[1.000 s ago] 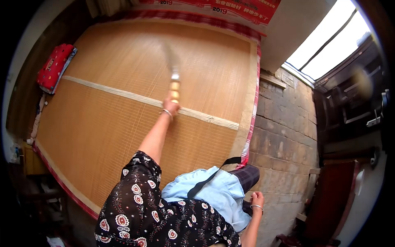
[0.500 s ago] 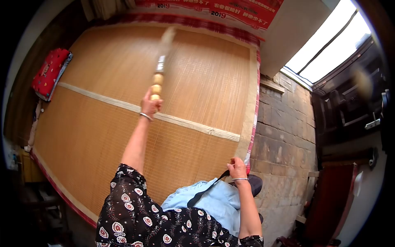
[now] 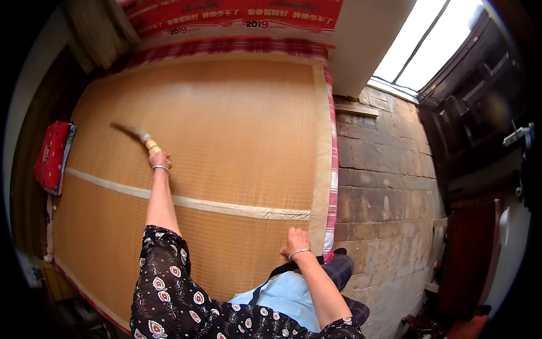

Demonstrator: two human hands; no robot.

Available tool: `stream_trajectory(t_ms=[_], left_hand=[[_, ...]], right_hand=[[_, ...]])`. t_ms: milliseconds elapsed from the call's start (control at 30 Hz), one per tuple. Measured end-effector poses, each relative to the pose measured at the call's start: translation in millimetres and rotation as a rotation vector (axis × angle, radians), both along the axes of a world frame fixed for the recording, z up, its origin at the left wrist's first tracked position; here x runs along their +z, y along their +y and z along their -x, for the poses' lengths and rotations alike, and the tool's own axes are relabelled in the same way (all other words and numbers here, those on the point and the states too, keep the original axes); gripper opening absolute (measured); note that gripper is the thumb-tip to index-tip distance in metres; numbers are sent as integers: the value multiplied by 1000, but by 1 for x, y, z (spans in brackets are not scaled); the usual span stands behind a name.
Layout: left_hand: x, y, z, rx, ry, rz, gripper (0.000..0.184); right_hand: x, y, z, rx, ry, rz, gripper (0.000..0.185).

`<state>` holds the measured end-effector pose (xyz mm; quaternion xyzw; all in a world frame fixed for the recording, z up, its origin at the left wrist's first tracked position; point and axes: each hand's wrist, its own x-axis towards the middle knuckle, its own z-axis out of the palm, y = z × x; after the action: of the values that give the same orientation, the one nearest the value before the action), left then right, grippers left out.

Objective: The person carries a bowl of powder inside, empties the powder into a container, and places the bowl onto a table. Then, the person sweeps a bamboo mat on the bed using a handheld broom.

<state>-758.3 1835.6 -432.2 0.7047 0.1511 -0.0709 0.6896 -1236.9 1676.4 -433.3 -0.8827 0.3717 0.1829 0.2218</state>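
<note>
My left hand [image 3: 160,160] is wrapped round the ribbed, pale yellow handle of a brush [image 3: 151,144]. The brush's darker head points to the upper left over the woven mat [image 3: 243,135] and is slightly blurred. My right hand [image 3: 296,242] rests at the near right part of the mat, its fingers bent and pressed together; whether anything is under them is hidden. Below it, a black strap [image 3: 276,272] crosses the light blue cloth [image 3: 285,296] at my lap. A pale band [image 3: 226,207] runs across the mat.
A folded red cloth [image 3: 52,157] lies at the mat's far left. Red banners [image 3: 226,21] hang behind the bed. To the right are a stone-tiled floor [image 3: 384,175], a dark door [image 3: 480,107] and a dark red piece of furniture [image 3: 466,254].
My left hand has swung the brush to the left, and its head now points to the upper left. My right hand rose from beside my lap to the mat. The view has shifted.
</note>
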Motion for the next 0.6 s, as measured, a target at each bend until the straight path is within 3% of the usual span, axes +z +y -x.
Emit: stream_trajectory(t_ms=[33,67,133,167,200,300,333,467,533,600], left_hand=[[7,-40,5,-120,29,-31,46],[-2,-81,4,-252,-26,-8,33],[12,-175,35,-476,140,-82,18],[18,-218,61,-617,147,-103,54],[27,-259,99,-761,45,-195,61],[40,-337,205,-1114,44,-155,81],[35,-350,230,-1246,-108,-270,74],[63,-323,272,-1514,30,-10,83],[75,-277,266,-1487,26,11,84],[71,-220,249,-1253,93,190,86]], right_hand=[[-5,0,1,-4,-22,12,62],[-7,-1,1,-8,-34,10,61],[-8,-2,3,-12,-55,-1,61],[-11,-3,4,-11,-62,-18,60],[-12,-3,4,-19,-64,-20,59],[-14,-4,4,-26,-79,-15,58],[-14,-5,4,-24,-90,-14,58],[-13,-6,8,-20,-120,1,56],[-17,-5,10,-25,-142,20,56],[-17,-4,11,-28,-154,23,57]])
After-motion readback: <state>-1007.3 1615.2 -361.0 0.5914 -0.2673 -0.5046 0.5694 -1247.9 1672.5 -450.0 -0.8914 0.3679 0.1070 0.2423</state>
